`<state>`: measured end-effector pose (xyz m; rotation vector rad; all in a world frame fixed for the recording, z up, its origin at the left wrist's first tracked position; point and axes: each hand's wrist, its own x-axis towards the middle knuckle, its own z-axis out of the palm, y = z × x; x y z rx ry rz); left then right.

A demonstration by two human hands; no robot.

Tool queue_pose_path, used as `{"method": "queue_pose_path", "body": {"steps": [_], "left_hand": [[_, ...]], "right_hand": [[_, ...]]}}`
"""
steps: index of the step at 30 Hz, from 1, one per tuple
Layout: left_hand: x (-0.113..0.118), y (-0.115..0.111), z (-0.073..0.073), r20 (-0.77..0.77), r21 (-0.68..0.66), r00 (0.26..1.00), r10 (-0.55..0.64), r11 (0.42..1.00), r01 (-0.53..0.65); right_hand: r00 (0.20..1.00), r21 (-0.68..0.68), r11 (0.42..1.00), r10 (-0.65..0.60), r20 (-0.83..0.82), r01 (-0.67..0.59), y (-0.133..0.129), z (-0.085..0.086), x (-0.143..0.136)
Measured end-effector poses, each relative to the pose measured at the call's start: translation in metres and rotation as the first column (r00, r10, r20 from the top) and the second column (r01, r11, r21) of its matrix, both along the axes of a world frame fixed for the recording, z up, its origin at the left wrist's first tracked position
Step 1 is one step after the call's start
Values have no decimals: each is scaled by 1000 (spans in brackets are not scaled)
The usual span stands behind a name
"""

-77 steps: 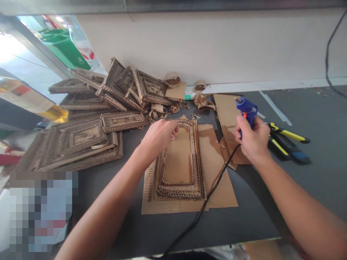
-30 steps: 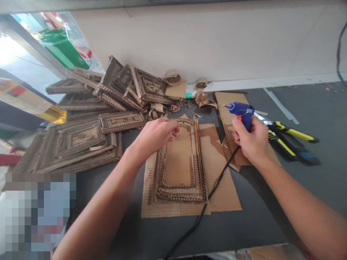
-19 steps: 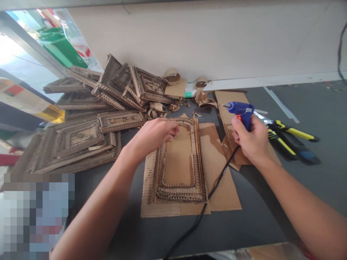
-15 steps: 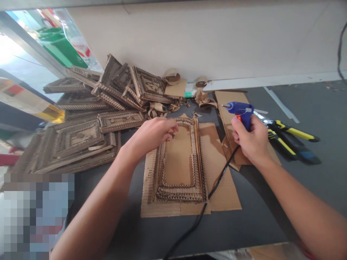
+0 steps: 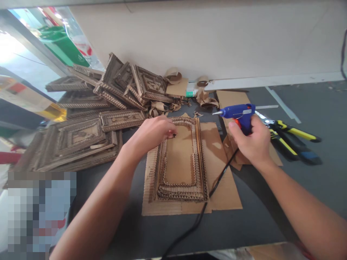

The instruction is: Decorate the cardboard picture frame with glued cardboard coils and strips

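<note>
Currently, my left hand [image 5: 155, 136] is hiding the upper-left corner of one cardboard frame [image 5: 179, 192], lying on cardboard sheets [image 5: 225, 187]; I'm failing to tell whether its curled fingers [image 5: 171, 128] are pinching anything. My right hand [image 5: 255, 141] is gripping one blue glue gun [image 5: 238, 111], partly blocking yellow-handled pliers [image 5: 299, 132]. Leftward, jumbled panels [image 5: 78, 136] are overlapping uncountably.

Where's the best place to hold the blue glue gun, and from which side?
I'd take the glue gun by its handle, from the right, as the right hand does. The handle hangs below the body; the orange trigger faces left. Keep clear of the metal nozzle, which points left and may be hot. The black cord emerges below the hand.
</note>
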<state>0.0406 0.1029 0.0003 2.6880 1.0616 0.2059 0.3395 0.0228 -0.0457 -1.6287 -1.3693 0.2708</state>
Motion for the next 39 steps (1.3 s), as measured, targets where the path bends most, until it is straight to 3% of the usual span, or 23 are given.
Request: {"method": "queue_pose_path", "body": {"steps": [4,14,22,39], "left_hand": [[0,1,-1,15,-11,1000,-3,1000,3],[-5,13,-8,90,-78,994,-57,995,64],[-4,14,-15,69,-42,997,-34,998,37],[-2,14,-12,47,-72,999,4,997,-1]], "right_hand": [[949,60,998,-14,315,-5,-9,7,-19],[748,230,961,-37,663,-156,-12,-4,-51],[659,192,943,38,751,-273,-12,-2,-60],[665,116,947,119,737,-298,-11,-9,-59]]}}
